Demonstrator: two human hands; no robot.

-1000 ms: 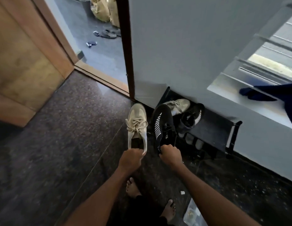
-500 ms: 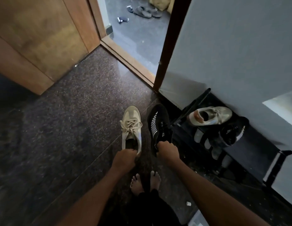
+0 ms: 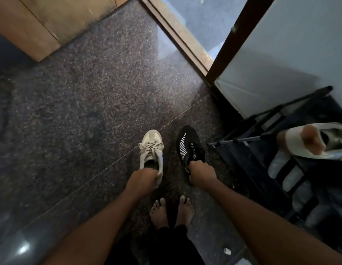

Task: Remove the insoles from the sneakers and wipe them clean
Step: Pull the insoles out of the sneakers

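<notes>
Person standing barefoot on dark speckled stone floor [image 3: 74,115], bent over, both arms reaching down and forward.

Left grip [image 3: 142,180]: fingers curled over the heel rim of a beige lace-up sneaker [image 3: 150,148], fingertips hooked into the shoe's opening. Toe points away from the person. Inside of the opening is dark; insole not discernible.

Right grip [image 3: 202,174]: closed round the heel end of a black knit sneaker with white side stripes [image 3: 187,146], also toe-away. The two sneakers sit side by side with a gap between them, just ahead of the bare feet [image 3: 159,211]. Cannot tell whether the soles rest on the floor or hang just above it.

To the right, against the pale wall [image 3: 300,44]: black metal shoe rack [image 3: 258,148], another pale sneaker [image 3: 300,144] lying on its upper tier, its image blurred.

Top left: wooden door [image 3: 32,22]. Wooden threshold strip [image 3: 177,33] runs diagonally past a dark door-frame post [image 3: 240,35].

Small white scrap [image 3: 227,251] on the floor near the right forearm.
</notes>
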